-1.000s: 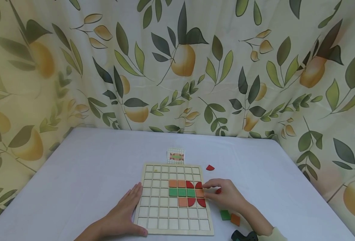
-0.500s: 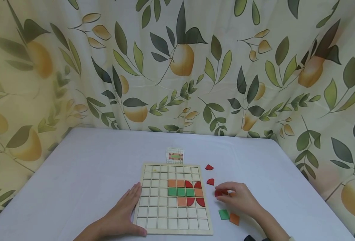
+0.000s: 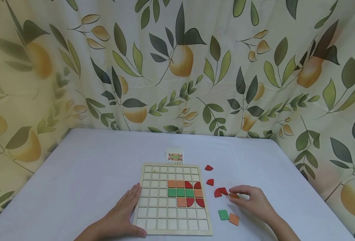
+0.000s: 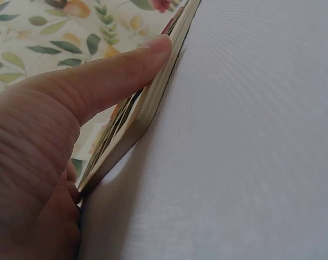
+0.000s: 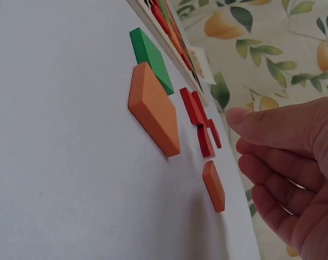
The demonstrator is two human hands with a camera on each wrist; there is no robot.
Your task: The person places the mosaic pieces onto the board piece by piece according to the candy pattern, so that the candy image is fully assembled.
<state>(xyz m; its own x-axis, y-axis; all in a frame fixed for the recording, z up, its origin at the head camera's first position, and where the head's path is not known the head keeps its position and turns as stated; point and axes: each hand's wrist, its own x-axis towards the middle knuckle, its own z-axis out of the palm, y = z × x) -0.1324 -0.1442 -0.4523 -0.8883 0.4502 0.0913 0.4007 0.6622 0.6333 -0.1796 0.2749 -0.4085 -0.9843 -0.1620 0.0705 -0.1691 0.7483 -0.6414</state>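
My left hand rests at the near left corner of a wooden grid board, its fingers straight along the left side and the thumb on the near edge. Orange and green squares and red quarter-circle pieces fill cells at the board's right; one green square tile sits mid-pattern. My right hand hovers over an orange tile lying on the table. In the right wrist view, thumb and fingers stand apart from that tile, loosely bent and holding nothing. Red quarter-circle pieces lie just left of this hand.
Two more red pieces lie right of the board, farther back. A loose green tile and an orange tile lie near its lower right. Behind the board is a pattern card. A fruit-print curtain hangs behind the white table.
My right hand has moved right, away from the board, leaving several red pieces in view on the table, and is now over the orange tile. The left hand stays put.
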